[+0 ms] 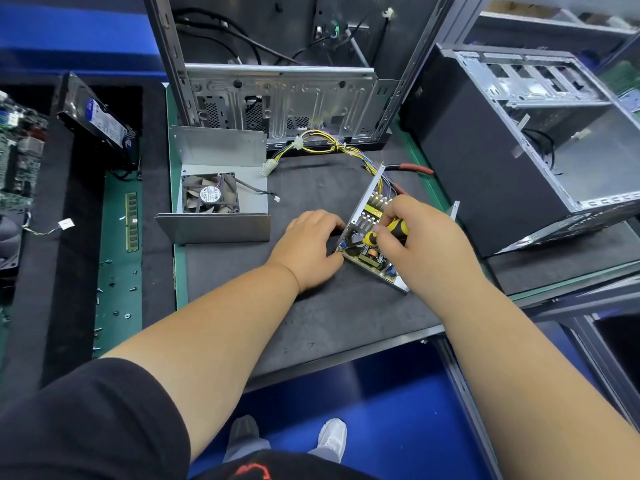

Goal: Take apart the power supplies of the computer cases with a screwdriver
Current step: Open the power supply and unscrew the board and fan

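Observation:
An opened power supply base (372, 259) with its circuit board lies on the dark mat, tilted, its yellow and purple cable bundle (332, 143) looping back toward the case. My right hand (420, 237) grips a yellow-and-black screwdriver (388, 232) whose tip points down into the board's left corner. My left hand (311, 247) holds the base's left side, fingers curled at its edge. The removed metal cover (214, 216) with a black fan (210, 192) stands to the left.
An open grey computer case (277, 98) stands behind the mat. A black case (519, 150) lies on its side at the right. Red-handled pliers (414, 168) lie behind the supply. Left: a drive (100, 123), a motherboard (19, 150), a RAM stick (131, 221), several loose screws (114, 299).

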The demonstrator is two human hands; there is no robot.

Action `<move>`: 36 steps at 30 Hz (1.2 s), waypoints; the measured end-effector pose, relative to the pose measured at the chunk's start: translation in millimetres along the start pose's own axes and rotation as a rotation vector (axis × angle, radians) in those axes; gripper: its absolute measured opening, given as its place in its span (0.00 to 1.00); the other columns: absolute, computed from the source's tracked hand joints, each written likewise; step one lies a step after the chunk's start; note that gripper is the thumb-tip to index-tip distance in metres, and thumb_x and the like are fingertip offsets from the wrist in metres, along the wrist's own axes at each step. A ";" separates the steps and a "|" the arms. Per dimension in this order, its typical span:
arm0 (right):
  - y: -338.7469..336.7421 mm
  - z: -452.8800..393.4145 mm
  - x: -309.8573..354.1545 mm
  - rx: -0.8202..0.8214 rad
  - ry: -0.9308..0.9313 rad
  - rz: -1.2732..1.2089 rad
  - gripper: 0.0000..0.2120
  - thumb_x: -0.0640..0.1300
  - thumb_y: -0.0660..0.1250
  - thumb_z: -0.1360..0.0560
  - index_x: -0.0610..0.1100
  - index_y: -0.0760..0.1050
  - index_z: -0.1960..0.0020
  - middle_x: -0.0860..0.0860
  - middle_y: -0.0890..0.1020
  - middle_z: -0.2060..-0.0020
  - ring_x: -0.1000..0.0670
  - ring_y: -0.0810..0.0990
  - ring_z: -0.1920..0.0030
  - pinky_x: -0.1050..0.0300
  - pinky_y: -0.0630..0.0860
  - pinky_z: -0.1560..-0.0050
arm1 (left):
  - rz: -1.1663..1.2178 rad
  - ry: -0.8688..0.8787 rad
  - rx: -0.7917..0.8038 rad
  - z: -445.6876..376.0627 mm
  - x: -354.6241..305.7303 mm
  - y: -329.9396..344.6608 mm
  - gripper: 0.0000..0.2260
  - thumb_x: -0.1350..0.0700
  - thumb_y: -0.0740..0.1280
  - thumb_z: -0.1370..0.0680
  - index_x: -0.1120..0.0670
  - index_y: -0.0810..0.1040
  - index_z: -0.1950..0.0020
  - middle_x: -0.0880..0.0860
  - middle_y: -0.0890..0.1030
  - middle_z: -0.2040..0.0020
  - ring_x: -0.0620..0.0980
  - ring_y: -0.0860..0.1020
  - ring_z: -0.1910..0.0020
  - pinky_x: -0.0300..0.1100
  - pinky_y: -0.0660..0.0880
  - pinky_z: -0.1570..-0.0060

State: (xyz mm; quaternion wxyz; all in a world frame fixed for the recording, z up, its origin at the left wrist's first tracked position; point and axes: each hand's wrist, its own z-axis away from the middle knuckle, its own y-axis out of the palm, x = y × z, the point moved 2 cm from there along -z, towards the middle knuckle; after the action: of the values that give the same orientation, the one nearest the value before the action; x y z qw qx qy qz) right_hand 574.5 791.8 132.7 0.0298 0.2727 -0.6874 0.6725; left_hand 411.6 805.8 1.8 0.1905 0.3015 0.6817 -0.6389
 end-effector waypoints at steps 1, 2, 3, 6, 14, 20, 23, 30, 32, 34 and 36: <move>1.7 0.4 -0.2 0.001 -0.009 0.010 0.03 0.44 0.66 0.23 0.48 0.73 0.55 0.53 0.78 0.66 0.55 0.71 0.67 0.58 0.65 0.68 | 0.002 0.001 -0.003 0.0 -0.2 -0.1 0.16 0.53 0.68 0.27 0.51 0.75 0.40 0.49 0.75 0.45 0.52 0.71 0.42 0.44 0.65 0.40; 3.1 0.8 -0.6 -0.002 -0.017 0.017 0.03 0.44 0.67 0.23 0.47 0.74 0.55 0.53 0.77 0.66 0.56 0.71 0.67 0.58 0.64 0.68 | 0.003 0.002 -0.006 -0.1 -0.5 -0.5 0.16 0.53 0.68 0.27 0.51 0.75 0.40 0.49 0.75 0.45 0.52 0.71 0.42 0.45 0.65 0.40; 4.0 1.3 -1.0 -0.005 -0.023 0.018 0.03 0.44 0.67 0.23 0.47 0.73 0.55 0.54 0.76 0.66 0.57 0.70 0.67 0.59 0.64 0.68 | 0.004 0.004 -0.010 -0.3 -0.8 -0.9 0.15 0.53 0.68 0.27 0.51 0.76 0.40 0.49 0.75 0.45 0.52 0.71 0.42 0.45 0.66 0.39; 4.6 3.0 -2.0 -0.019 -0.033 -0.013 0.04 0.44 0.67 0.23 0.49 0.73 0.55 0.54 0.76 0.66 0.58 0.71 0.67 0.64 0.63 0.69 | 0.003 0.003 -0.009 -0.1 -1.3 -1.6 0.15 0.54 0.68 0.26 0.52 0.76 0.40 0.50 0.76 0.44 0.53 0.71 0.42 0.47 0.67 0.38; 0.8 3.6 -1.7 -0.069 -0.052 -0.031 0.03 0.43 0.67 0.23 0.47 0.73 0.55 0.52 0.76 0.66 0.54 0.71 0.66 0.59 0.65 0.66 | 0.001 -0.001 -0.004 0.2 -1.2 -0.9 0.14 0.53 0.67 0.25 0.52 0.75 0.40 0.50 0.76 0.44 0.52 0.71 0.41 0.47 0.67 0.38; -0.6 8.2 -2.4 -0.107 -0.061 -0.040 0.02 0.43 0.67 0.23 0.45 0.74 0.54 0.50 0.79 0.64 0.50 0.72 0.68 0.53 0.70 0.66 | -0.012 0.010 -0.002 3.4 -1.7 -1.8 0.14 0.53 0.67 0.24 0.52 0.76 0.39 0.51 0.76 0.44 0.53 0.71 0.41 0.48 0.68 0.37; -1.9 12.3 -5.3 -0.117 -0.076 -0.059 0.03 0.44 0.67 0.23 0.45 0.74 0.54 0.49 0.79 0.63 0.51 0.73 0.67 0.50 0.73 0.64 | 0.015 0.004 -0.034 10.8 -3.4 -4.0 0.17 0.52 0.69 0.25 0.53 0.74 0.36 0.51 0.75 0.40 0.53 0.72 0.39 0.49 0.69 0.36; -4.1 17.6 -20.4 -0.174 -0.148 -0.153 0.03 0.42 0.68 0.23 0.43 0.75 0.55 0.52 0.77 0.64 0.48 0.74 0.62 0.48 0.74 0.61 | -0.148 0.049 -0.370 41.4 -17.9 -9.0 0.10 0.57 0.72 0.30 0.54 0.79 0.49 0.53 0.75 0.48 0.55 0.73 0.49 0.46 0.69 0.47; -3.2 18.1 -27.1 -0.173 -0.162 -0.173 0.03 0.42 0.68 0.23 0.43 0.76 0.54 0.52 0.78 0.63 0.48 0.74 0.61 0.49 0.73 0.61 | -0.261 0.050 -0.429 48.3 -23.5 -5.7 0.06 0.58 0.74 0.30 0.53 0.82 0.54 0.53 0.76 0.54 0.56 0.73 0.56 0.44 0.62 0.52; -3.8 17.1 -33.2 -0.170 -0.188 -0.190 0.04 0.42 0.68 0.23 0.43 0.76 0.55 0.51 0.78 0.64 0.48 0.73 0.61 0.50 0.71 0.61 | -0.368 0.063 -0.457 51.2 -30.1 -4.0 0.04 0.57 0.75 0.29 0.51 0.84 0.55 0.53 0.76 0.57 0.56 0.73 0.60 0.43 0.58 0.55; -5.4 15.0 -38.7 -0.159 -0.216 -0.213 0.04 0.42 0.68 0.23 0.42 0.76 0.55 0.51 0.78 0.64 0.48 0.73 0.61 0.49 0.71 0.61 | -0.472 0.071 -0.475 50.0 -37.3 -3.4 0.03 0.56 0.75 0.28 0.49 0.85 0.56 0.53 0.76 0.60 0.56 0.73 0.63 0.45 0.59 0.56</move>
State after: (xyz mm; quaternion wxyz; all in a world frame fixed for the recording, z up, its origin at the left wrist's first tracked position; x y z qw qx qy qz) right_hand 614.5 790.9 120.4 0.0483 0.4113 -0.7050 0.5758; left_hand 430.9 750.3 22.8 0.0785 0.1046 0.8688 -0.4776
